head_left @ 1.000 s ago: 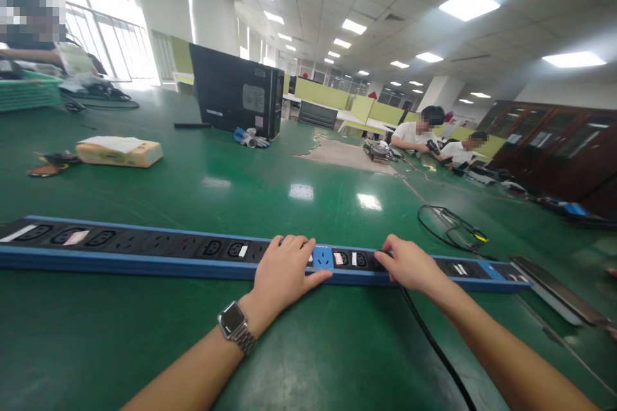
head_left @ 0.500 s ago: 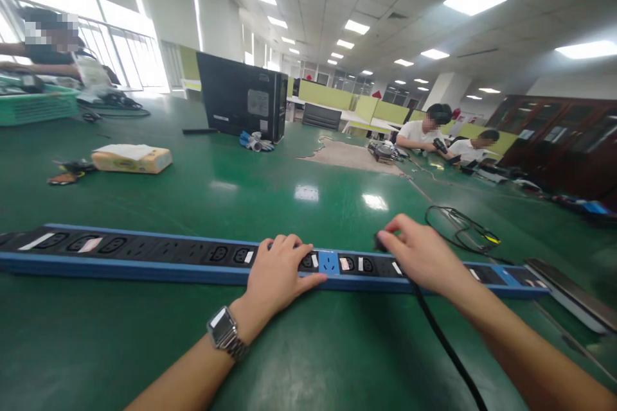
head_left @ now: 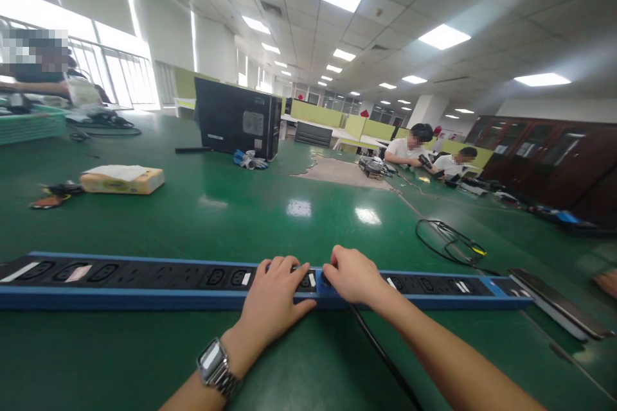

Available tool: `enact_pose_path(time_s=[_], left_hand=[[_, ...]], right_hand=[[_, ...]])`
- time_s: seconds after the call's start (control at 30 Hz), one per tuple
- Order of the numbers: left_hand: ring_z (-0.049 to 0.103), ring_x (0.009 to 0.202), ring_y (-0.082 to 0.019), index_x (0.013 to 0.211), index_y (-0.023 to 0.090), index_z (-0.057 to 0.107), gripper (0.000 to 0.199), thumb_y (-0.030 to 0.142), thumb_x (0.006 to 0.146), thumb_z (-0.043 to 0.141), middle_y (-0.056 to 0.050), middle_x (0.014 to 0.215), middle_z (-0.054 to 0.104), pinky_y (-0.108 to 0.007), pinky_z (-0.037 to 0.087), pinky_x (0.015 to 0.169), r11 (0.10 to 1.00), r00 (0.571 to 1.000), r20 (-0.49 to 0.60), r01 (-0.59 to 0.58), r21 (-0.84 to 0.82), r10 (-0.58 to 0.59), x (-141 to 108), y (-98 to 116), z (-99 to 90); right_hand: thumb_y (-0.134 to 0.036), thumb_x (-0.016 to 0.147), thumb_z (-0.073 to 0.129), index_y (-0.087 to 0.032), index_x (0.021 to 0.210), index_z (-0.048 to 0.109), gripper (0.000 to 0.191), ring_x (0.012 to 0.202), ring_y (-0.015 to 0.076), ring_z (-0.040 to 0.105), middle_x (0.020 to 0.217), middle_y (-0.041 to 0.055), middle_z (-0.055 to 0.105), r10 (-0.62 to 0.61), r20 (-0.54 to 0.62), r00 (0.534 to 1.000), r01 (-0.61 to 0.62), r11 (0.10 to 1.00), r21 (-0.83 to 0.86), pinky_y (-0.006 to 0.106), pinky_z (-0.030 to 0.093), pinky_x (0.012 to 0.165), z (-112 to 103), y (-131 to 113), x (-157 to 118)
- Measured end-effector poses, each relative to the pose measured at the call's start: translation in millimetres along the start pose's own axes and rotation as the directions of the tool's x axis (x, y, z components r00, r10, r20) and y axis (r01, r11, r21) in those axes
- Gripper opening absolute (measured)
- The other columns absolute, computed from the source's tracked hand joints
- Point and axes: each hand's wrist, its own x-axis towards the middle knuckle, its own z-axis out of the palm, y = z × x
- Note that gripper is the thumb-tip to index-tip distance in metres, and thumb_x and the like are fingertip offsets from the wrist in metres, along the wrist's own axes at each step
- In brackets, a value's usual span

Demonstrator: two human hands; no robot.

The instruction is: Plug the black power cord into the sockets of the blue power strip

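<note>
A long blue-and-black power strip lies flat across the green table before me. My left hand grips it near the middle, fingers over the far edge and thumb along the near side; a watch is on that wrist. Pinched in my right hand is a black plug, down at the blue socket section just right of my left hand. My fingers hide most of the plug, so I cannot tell how deep it sits. Its black cable trails from under my right hand toward the lower right.
A black computer case stands farther back, with gloves at its foot. Left lie a tissue pack and a green basket. A coiled cable and a flat bar lie right. Several people sit around the table.
My right hand has moved left along the strip with the plug and come down at the blue socket, drawing the cable along. My left hand keeps its place on the strip. The view has tilted upward.
</note>
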Motion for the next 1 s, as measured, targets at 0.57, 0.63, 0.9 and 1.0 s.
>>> enact_pose_path(time_s=[0.57, 0.63, 0.9, 1.0], left_hand=[[0.050, 0.109, -0.029, 0.123, 0.026, 0.058, 0.056, 0.048, 0.073, 0.070, -0.007, 0.116, 0.060, -0.045, 0.035, 0.097, 1.000, 1.000, -0.017, -0.006, 0.006, 0.006, -1, 0, 1.8], [0.050, 0.108, -0.029, 0.123, 0.026, 0.058, 0.055, 0.048, 0.073, 0.070, -0.007, 0.116, 0.060, -0.045, 0.034, 0.097, 1.000, 1.000, -0.019, -0.006, 0.002, 0.006, -1, 0, 2.1], [0.050, 0.108, -0.029, 0.123, 0.025, 0.059, 0.055, 0.048, 0.074, 0.069, -0.007, 0.117, 0.060, -0.046, 0.035, 0.097, 1.000, 1.000, -0.017, -0.006, 0.003, 0.007, -1, 1, 1.3], [0.050, 0.108, -0.029, 0.124, 0.025, 0.059, 0.055, 0.046, 0.074, 0.070, -0.007, 0.117, 0.060, -0.046, 0.034, 0.097, 1.000, 1.000, -0.004, -0.005, 0.000, 0.005, 0, 1, 0.4]], right_hand=[[-0.039, 0.091, 0.039, -0.019, 0.097, 0.056, 0.027, 0.088, 0.0254, 0.066, 0.092, 0.0108, 0.069, 0.072, -0.066, 0.995, -0.076, 0.996, -0.051, 0.033, 0.043, 0.070, 6, 0, -4], [-0.040, 0.091, 0.040, -0.021, 0.095, 0.056, 0.025, 0.087, 0.0244, 0.066, 0.091, 0.0091, 0.069, 0.044, -0.056, 0.997, -0.047, 0.998, -0.044, 0.032, 0.043, 0.070, 8, -3, -5], [-0.039, 0.088, 0.043, -0.020, 0.091, 0.058, 0.025, 0.085, 0.0217, 0.065, 0.090, 0.0083, 0.070, 0.022, -0.022, 1.000, -0.023, 0.999, -0.033, 0.029, 0.041, 0.068, 7, -2, -8], [-0.039, 0.089, 0.039, -0.019, 0.096, 0.058, 0.028, 0.084, 0.0238, 0.065, 0.091, 0.0100, 0.070, 0.024, -0.058, 0.998, -0.027, 0.998, -0.054, 0.031, 0.040, 0.066, 5, -3, -7]])
